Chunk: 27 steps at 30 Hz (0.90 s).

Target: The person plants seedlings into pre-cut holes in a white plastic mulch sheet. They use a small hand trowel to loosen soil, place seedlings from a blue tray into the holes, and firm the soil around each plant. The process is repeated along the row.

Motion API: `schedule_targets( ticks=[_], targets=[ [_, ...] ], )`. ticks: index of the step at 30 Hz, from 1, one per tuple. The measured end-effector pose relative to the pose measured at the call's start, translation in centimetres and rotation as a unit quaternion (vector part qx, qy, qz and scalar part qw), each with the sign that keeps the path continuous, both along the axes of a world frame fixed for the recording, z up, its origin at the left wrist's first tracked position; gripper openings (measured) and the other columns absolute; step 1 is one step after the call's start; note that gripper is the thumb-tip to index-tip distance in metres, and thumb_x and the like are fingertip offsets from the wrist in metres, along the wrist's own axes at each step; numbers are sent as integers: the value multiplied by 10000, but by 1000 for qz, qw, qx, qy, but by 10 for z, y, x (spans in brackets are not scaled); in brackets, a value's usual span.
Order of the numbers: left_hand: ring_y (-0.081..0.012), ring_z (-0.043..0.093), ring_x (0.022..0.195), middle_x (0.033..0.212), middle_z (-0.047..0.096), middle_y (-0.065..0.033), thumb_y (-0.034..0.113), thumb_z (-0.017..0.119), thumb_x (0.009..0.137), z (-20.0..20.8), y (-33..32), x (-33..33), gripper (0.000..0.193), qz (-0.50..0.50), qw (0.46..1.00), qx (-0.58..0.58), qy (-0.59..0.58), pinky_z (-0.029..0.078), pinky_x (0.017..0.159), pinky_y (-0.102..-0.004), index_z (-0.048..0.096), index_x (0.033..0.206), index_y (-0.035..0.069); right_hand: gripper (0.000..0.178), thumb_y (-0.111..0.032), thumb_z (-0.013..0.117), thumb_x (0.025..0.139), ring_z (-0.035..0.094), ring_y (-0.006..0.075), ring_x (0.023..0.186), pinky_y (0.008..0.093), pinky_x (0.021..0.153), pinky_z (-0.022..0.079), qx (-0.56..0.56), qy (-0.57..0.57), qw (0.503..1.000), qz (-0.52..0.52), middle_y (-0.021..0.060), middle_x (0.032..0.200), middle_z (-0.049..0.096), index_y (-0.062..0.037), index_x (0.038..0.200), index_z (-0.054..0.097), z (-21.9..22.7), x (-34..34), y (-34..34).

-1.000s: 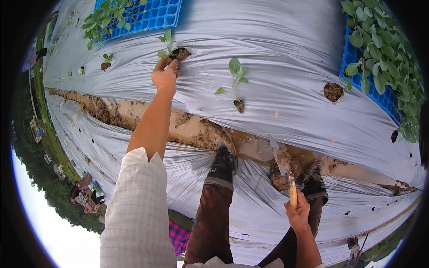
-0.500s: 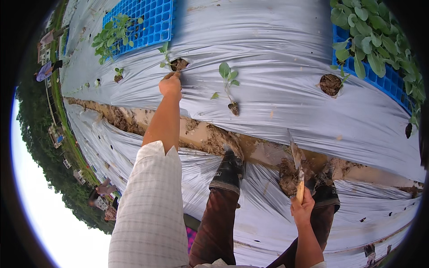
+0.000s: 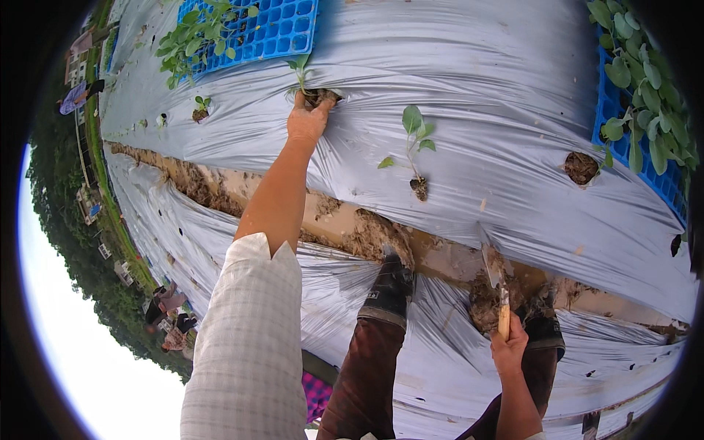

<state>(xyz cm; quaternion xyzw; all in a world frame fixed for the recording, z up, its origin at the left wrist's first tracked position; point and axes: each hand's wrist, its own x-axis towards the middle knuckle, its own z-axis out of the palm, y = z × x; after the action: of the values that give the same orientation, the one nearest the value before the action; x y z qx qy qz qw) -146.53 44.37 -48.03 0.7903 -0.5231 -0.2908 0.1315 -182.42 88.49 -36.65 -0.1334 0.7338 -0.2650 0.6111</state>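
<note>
My left hand (image 3: 306,121) reaches to a hole in the silvery plastic sheet, thumb and finger spread at the soil (image 3: 321,98) beside the stem of a leafy seedling (image 3: 299,72) standing there. Some fingertips are hidden in the hole. Low on the right, my right hand (image 3: 508,347) is closed around the wooden handle of a muddy trowel (image 3: 496,275), its blade pointing away over the furrow. Between the hands, a loose seedling (image 3: 416,143) lies on the sheet with its root plug towards me.
Blue cell trays with seedlings lie far left (image 3: 282,31) and far right (image 3: 612,106). Another soil-filled hole (image 3: 581,168) is near the right tray. A muddy, water-filled furrow (image 3: 334,227) crosses below, with my black boots (image 3: 387,290) in it. Other people are at the far left.
My left hand has opened its fingers and moved further over the hole, next to the seedling. The view has shifted slightly. My right hand still holds the trowel low.
</note>
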Motion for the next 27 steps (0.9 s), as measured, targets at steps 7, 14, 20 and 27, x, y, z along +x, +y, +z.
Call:
schedule_targets(
  ticks=[7,14,20,27],
  targets=[
    [-64,402,503,672,485,27,298,743,706,9,-4,-8,424,58,986,12,157,328,425,-216,580,1004,45,387,82,540,718,422,23,517,178,444,357,85,-65,991,-76,-31,708,494,-22,1090,523,18,13,-42],
    [-58,405,494,695,508,20,301,759,702,28,-5,-22,490,190,951,55,238,350,428,-193,580,1064,23,314,48,522,745,394,27,398,190,340,313,81,-61,993,-55,-33,581,458,-43,1045,525,16,14,-49],
    [-71,381,466,625,534,4,156,747,710,12,-15,-19,308,229,944,-13,237,315,419,-221,634,941,-14,238,34,508,752,394,34,375,199,325,309,79,-74,993,-37,-30,551,445,-42,977,530,15,14,-56],
    [-66,409,489,652,544,2,122,705,741,17,-9,-19,217,211,941,6,264,365,438,-217,643,905,-6,254,45,491,748,365,48,344,210,312,306,85,-75,993,-33,-19,535,441,-26,989,529,11,14,-52]
  ],
)
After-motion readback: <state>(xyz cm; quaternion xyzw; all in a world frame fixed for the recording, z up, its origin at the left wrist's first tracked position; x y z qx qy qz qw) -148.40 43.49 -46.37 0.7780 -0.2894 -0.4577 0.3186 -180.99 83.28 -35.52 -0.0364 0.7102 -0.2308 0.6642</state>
